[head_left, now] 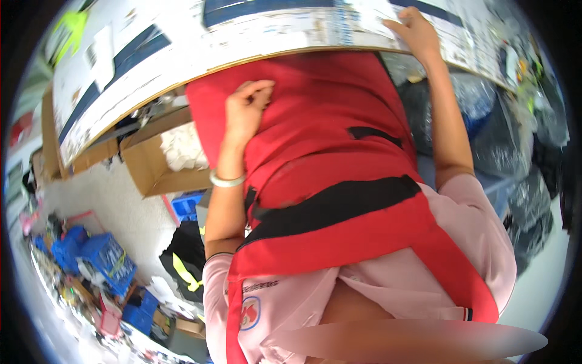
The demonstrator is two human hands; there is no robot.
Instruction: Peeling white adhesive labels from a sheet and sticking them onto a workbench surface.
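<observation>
My left hand (247,110) hovers over the lap of my red apron (315,91), just short of the table's near edge. Its fingers are curled together, and nothing shows in them. At the far right, my right hand (419,37) reaches onto the table (267,37). Thumb and forefinger stand apart there, at the right edge of a white sheet (371,17). Whether they touch the sheet is hard to make out. Dark blue strips and printed marks cover the white tabletop. Another white slip (103,60) lies toward its left end.
An open cardboard box (157,164) with white material stands below the table at left. Blue crates (109,261) and a black garment (183,261) with a yellow-green stripe are on the floor. Clear and dark plastic bags (500,136) crowd my right side. A yellow-green item (71,33) lies far left.
</observation>
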